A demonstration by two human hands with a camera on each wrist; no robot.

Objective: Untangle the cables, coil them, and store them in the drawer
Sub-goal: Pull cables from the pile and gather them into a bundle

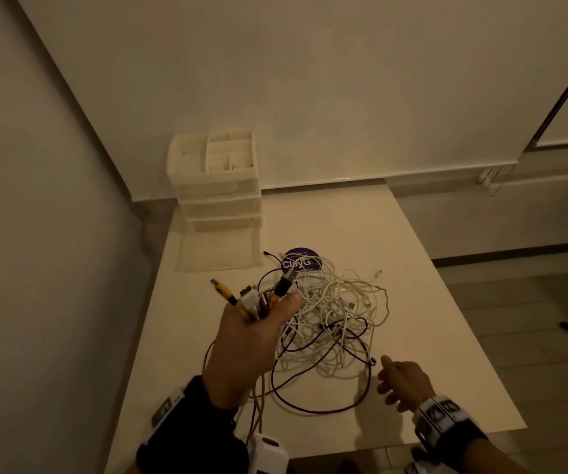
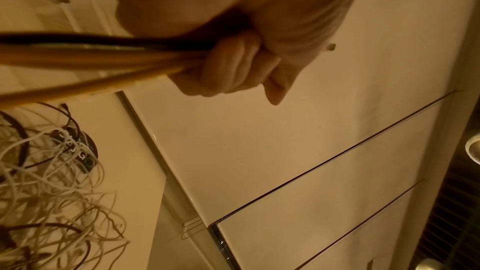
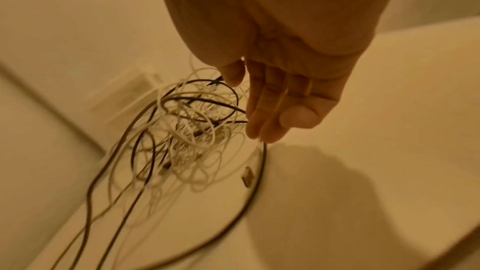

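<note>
A tangle of white, black and yellow cables (image 1: pixel 330 313) lies in the middle of the white table (image 1: pixel 429 336). My left hand (image 1: pixel 252 340) is raised above the table's left part and grips a bunch of cable ends (image 1: pixel 252 295), their plugs sticking up past the thumb. From the left wrist view the fingers (image 2: pixel 233 67) curl tightly round the yellow and black cables (image 2: pixel 103 57). My right hand (image 1: pixel 402 381) hovers just right of the tangle (image 3: pixel 192 122) with fingers (image 3: pixel 270 106) straight and holding nothing. A clear plastic drawer unit (image 1: pixel 214 186) stands at the table's back left, its lowest drawer (image 1: pixel 216 251) pulled out.
A round purple sticker (image 1: pixel 298 260) lies on the table under the far edge of the tangle. A loose plug (image 3: pixel 246 176) rests by a black loop near my right hand. Walls close in behind and to the left; the table's right half is bare.
</note>
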